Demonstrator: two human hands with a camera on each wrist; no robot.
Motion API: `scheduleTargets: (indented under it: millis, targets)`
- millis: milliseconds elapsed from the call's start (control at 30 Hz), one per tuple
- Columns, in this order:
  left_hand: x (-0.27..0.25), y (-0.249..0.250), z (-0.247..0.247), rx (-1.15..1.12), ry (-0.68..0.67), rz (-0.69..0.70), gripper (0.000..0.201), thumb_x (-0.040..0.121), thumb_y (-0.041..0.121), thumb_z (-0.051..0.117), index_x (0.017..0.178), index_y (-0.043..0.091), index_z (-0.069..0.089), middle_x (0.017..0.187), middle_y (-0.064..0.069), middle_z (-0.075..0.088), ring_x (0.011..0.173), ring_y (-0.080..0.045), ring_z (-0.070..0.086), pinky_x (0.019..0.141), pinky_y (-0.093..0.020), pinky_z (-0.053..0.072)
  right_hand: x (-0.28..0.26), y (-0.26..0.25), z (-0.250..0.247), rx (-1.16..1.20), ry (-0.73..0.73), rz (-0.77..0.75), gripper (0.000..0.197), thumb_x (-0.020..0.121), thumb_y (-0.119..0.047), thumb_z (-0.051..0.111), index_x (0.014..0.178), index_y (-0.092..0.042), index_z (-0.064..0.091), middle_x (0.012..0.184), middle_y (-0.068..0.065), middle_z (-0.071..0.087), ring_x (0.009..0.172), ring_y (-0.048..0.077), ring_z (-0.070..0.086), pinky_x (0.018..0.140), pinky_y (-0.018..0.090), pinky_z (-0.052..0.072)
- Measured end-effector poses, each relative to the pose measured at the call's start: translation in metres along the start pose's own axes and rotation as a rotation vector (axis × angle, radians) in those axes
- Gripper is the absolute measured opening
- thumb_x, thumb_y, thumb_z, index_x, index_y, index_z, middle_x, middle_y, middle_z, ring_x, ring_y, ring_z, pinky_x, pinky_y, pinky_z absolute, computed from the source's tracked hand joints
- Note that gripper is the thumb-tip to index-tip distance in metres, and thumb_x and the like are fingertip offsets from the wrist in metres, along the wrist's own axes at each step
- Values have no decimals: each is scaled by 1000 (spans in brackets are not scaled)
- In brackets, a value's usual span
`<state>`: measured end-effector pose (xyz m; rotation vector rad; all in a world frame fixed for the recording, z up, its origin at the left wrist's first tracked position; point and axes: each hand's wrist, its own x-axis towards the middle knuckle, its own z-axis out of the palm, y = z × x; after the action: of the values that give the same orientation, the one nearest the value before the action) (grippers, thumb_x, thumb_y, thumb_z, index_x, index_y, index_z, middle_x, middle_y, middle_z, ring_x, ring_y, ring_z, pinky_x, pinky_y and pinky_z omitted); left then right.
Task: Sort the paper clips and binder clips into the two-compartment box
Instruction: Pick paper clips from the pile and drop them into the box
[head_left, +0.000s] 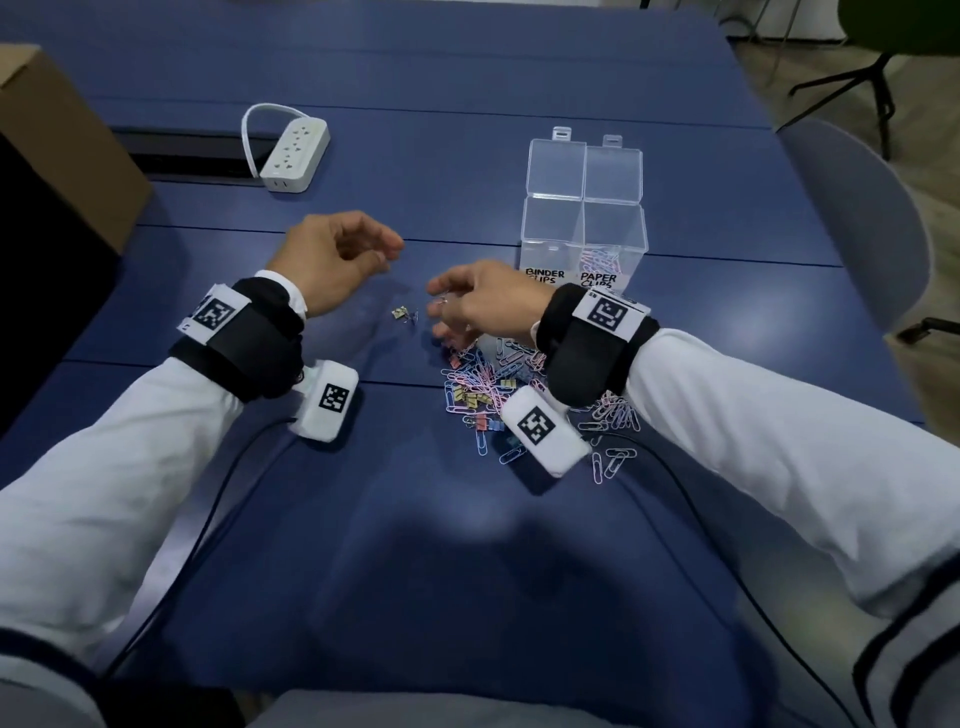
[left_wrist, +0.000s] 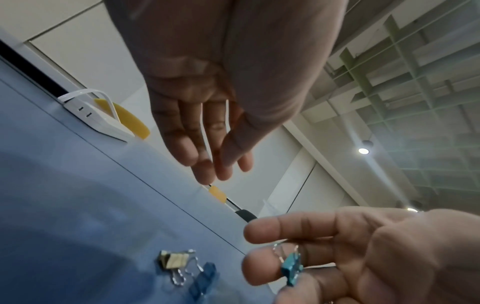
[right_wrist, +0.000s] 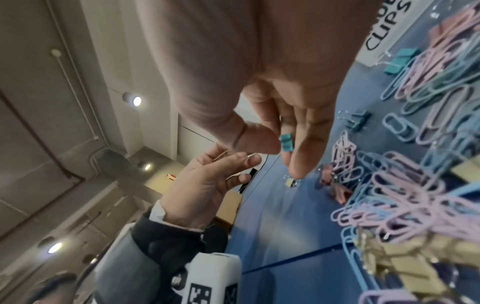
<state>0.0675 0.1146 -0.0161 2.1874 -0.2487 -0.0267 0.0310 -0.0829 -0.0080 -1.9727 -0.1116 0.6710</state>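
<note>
A clear two-compartment box (head_left: 553, 228) stands open at the back right, labelled BINDER CLIPS on the left and PAPER CLIPS on the right; pastel paper clips (head_left: 602, 260) lie in the right compartment. My right hand (head_left: 441, 306) hovers left of the box, above the table. It pinches a teal binder clip (right_wrist: 286, 142) between thumb and fingers, also seen in the left wrist view as the teal binder clip (left_wrist: 292, 267). My left hand (head_left: 387, 254) floats beside it, fingers relaxed and holding nothing. A mixed pile of clips (head_left: 493, 384) lies under my right wrist.
A yellow binder clip (left_wrist: 174, 260) and a blue one (left_wrist: 202, 281) lie apart from the pile, between my hands. A white power strip (head_left: 296, 153) sits at the back left, a cardboard box (head_left: 57, 140) at the far left, a grey chair (head_left: 857, 218) at the right.
</note>
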Motion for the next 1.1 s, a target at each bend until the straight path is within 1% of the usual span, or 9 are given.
scheduleTargets:
  millis: [67, 167, 300, 400, 533, 633, 767, 967, 1100]
  targets:
    - [-3, 2, -2, 50, 12, -17, 22, 87, 7, 62, 88, 28, 66, 93, -2, 72, 78, -5, 67, 72, -11, 49, -2, 0, 1, 69, -22, 4, 56, 90, 8, 45, 143, 0, 31, 126, 21, 56, 106, 44, 62, 74, 42, 57]
    - [-12, 7, 2, 256, -95, -39, 11, 85, 19, 65, 92, 28, 69, 85, 3, 72, 76, -12, 65, 76, -19, 48, -7, 8, -11, 167, 25, -31, 66, 87, 19, 38, 147, -2, 22, 140, 17, 44, 101, 36, 66, 55, 28, 57]
    - [-27, 24, 22, 475, -340, 44, 9, 80, 29, 71, 88, 32, 70, 68, 18, 63, 63, 10, 57, 60, -1, 36, -19, 22, -36, 1, 152, -83, 42, 88, 8, 51, 128, -6, 53, 113, 12, 65, 69, 21, 71, 50, 27, 57]
    - [-31, 30, 41, 537, -420, 114, 18, 76, 34, 75, 91, 24, 72, 66, 16, 64, 56, 13, 56, 56, 2, 35, -18, 31, -48, -426, 259, -108, 27, 85, -11, 62, 110, -19, 68, 87, -1, 69, 67, 12, 68, 61, 26, 55]
    - [-23, 35, 49, 600, -378, 106, 26, 73, 41, 76, 91, 23, 71, 67, 13, 65, 60, 5, 57, 66, -16, 44, -12, 32, -46, -642, 296, -85, 22, 78, -20, 68, 98, -28, 72, 87, -4, 67, 79, 14, 63, 74, 24, 50]
    - [-19, 39, 51, 627, -332, 138, 30, 71, 43, 77, 92, 23, 69, 73, 11, 67, 65, -8, 59, 74, -25, 51, -6, 30, -38, -760, 265, -82, 20, 78, -24, 69, 95, -31, 73, 89, -6, 68, 84, 15, 63, 68, 24, 45]
    - [-18, 39, 53, 714, -364, 174, 32, 73, 44, 74, 99, 27, 68, 89, 11, 70, 69, -10, 55, 70, -24, 48, 1, 27, -27, -932, 257, -103, 24, 79, -24, 66, 101, -34, 72, 101, -2, 71, 94, 23, 65, 68, 26, 41]
    - [-22, 27, 35, 657, -404, 118, 26, 70, 35, 79, 93, 27, 70, 82, 11, 71, 64, -2, 58, 78, -27, 53, 8, 15, -26, -938, 207, -85, 30, 79, -16, 61, 107, -24, 71, 112, 6, 68, 101, 29, 63, 84, 35, 54]
    - [-23, 23, 18, 709, -426, 102, 23, 73, 33, 77, 95, 27, 70, 78, 11, 71, 61, 6, 54, 77, -25, 52, 10, 10, -27, -926, 112, -137, 45, 82, -8, 52, 118, -30, 66, 120, 2, 63, 109, 24, 59, 91, 31, 48]
